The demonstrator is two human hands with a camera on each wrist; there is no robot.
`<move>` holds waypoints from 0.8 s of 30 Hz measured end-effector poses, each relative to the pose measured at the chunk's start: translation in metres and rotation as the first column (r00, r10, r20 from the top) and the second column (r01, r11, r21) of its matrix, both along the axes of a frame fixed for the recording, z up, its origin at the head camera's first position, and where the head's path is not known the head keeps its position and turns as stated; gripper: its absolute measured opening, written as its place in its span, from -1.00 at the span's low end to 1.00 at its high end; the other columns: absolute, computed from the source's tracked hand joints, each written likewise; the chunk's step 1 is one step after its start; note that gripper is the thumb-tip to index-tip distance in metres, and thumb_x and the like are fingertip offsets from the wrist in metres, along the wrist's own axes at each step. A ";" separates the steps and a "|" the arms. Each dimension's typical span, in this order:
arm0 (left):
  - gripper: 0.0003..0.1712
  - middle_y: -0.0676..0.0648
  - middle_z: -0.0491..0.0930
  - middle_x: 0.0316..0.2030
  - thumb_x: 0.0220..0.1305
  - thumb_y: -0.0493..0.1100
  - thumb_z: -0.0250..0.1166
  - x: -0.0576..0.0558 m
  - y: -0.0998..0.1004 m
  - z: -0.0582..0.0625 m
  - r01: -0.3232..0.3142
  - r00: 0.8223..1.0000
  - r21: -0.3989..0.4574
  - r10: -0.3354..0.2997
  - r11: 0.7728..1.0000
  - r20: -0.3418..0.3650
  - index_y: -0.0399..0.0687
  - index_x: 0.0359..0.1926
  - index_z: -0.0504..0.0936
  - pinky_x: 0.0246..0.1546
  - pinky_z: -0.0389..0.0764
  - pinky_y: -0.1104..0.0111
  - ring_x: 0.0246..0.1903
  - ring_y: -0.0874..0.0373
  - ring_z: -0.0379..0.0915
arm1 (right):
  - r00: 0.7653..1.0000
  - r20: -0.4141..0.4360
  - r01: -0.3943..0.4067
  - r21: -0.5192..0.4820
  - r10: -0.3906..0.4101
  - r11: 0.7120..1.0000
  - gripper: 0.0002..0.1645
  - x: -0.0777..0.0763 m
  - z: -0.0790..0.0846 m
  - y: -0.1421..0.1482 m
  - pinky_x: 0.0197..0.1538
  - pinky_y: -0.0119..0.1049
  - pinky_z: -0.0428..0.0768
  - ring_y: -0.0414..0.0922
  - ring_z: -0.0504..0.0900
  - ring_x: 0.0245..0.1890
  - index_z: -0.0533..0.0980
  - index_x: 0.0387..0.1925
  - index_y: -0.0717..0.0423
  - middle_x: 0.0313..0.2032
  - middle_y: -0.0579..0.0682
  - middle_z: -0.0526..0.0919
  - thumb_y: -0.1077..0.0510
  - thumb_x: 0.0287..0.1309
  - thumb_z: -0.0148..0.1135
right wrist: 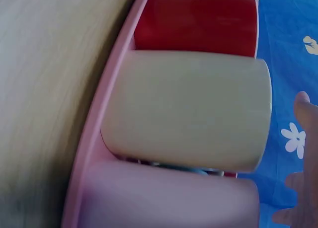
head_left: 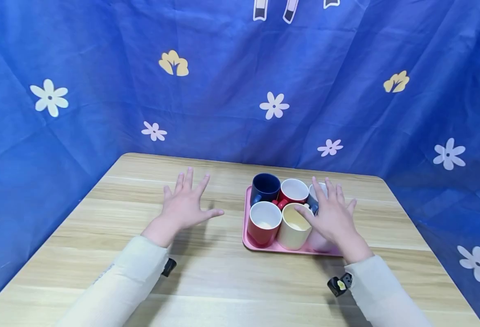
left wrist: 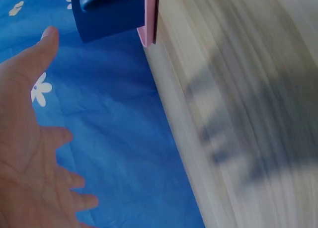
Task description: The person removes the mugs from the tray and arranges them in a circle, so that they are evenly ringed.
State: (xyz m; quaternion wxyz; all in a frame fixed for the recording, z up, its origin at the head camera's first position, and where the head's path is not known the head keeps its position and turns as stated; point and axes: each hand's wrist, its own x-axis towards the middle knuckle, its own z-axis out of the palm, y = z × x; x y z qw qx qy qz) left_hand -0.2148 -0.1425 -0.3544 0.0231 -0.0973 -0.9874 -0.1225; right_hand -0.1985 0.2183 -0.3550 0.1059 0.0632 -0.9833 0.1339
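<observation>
My left hand (head_left: 181, 206) hovers over the table left of a pink tray (head_left: 246, 227), fingers spread, holding nothing. Above the tray's right side, my right hand (head_left: 333, 217) is spread too and grips nothing. Several mugs stand upright in two rows on the tray. The back row has a dark blue mug (head_left: 260, 188), a red mug with white inside (head_left: 295, 190) and a grey-blue mug (head_left: 312, 200) partly behind the right hand. In front are a red mug (head_left: 260, 231), a cream mug (right wrist: 189, 109) and a pale pink mug (right wrist: 169, 198), which the right hand partly covers.
The light wood table (head_left: 215, 281) has a rounded back edge. A blue cloth with flowers (head_left: 219, 91) hangs behind it and along the sides. Small black devices, such as the right one (head_left: 339, 285), sit at both wrists.
</observation>
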 end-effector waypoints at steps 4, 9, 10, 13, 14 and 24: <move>0.32 -0.28 -0.44 0.45 -0.17 0.71 0.02 0.002 0.006 0.001 0.020 1.000 0.002 -0.020 1.000 -0.011 0.17 0.50 -0.11 0.15 -0.37 -0.37 0.39 -0.31 -0.48 | 1.000 0.001 0.014 -0.005 -0.014 1.000 0.14 -0.001 0.003 0.007 0.08 0.56 -0.36 0.39 -0.20 0.37 -0.09 0.50 -0.11 0.43 0.30 -0.09 -0.61 0.05 -0.12; 0.34 -0.27 -0.40 0.45 -0.20 0.72 0.03 0.003 0.016 0.002 0.055 0.998 0.002 -0.055 0.998 -0.030 0.17 0.50 -0.11 0.18 -0.30 -0.36 0.40 -0.29 -0.44 | 0.999 -0.001 0.034 -0.009 -0.034 0.999 0.15 -0.002 0.006 0.014 0.08 0.56 -0.34 0.39 -0.20 0.37 -0.11 0.50 -0.10 0.42 0.32 -0.10 -0.61 0.06 -0.15; 0.34 -0.26 -0.40 0.45 -0.21 0.73 0.03 0.003 0.018 0.002 0.061 0.998 0.007 -0.061 0.998 -0.031 0.17 0.50 -0.11 0.18 -0.29 -0.35 0.40 -0.29 -0.44 | 0.999 -0.002 0.038 -0.009 -0.038 0.999 0.14 -0.002 0.007 0.015 0.07 0.56 -0.34 0.39 -0.20 0.37 -0.10 0.50 -0.09 0.42 0.32 -0.10 -0.61 0.06 -0.15; 0.36 -0.24 -0.40 0.46 -0.24 0.72 0.08 0.004 0.024 0.002 0.077 0.996 0.022 -0.076 0.997 -0.039 0.17 0.50 -0.11 0.19 -0.26 -0.34 0.40 -0.27 -0.42 | 0.999 -0.005 0.047 -0.015 -0.047 0.999 0.13 -0.002 0.007 0.019 0.07 0.57 -0.32 0.40 -0.19 0.36 -0.12 0.50 -0.11 0.41 0.34 -0.08 -0.59 0.07 -0.14; 0.36 -0.23 -0.40 0.46 -0.23 0.70 0.11 0.004 0.026 0.002 0.080 0.996 0.030 -0.079 0.996 -0.039 0.17 0.50 -0.11 0.20 -0.25 -0.34 0.40 -0.27 -0.42 | 0.999 -0.006 0.049 -0.017 -0.049 0.999 0.13 -0.003 0.007 0.021 0.07 0.57 -0.32 0.41 -0.18 0.36 -0.13 0.50 -0.11 0.41 0.35 -0.08 -0.59 0.08 -0.14; 0.39 -0.25 -0.23 0.46 -0.27 0.62 0.27 0.011 0.046 0.004 0.119 0.992 0.084 -0.115 0.989 -0.046 0.07 0.50 -0.04 0.22 -0.15 -0.30 0.41 -0.22 -0.32 | 0.996 0.028 0.085 -0.051 -0.084 0.995 0.13 -0.001 0.012 0.039 0.06 0.59 -0.29 0.40 -0.16 0.35 -0.17 0.50 -0.08 0.40 0.38 -0.10 -0.55 0.11 -0.09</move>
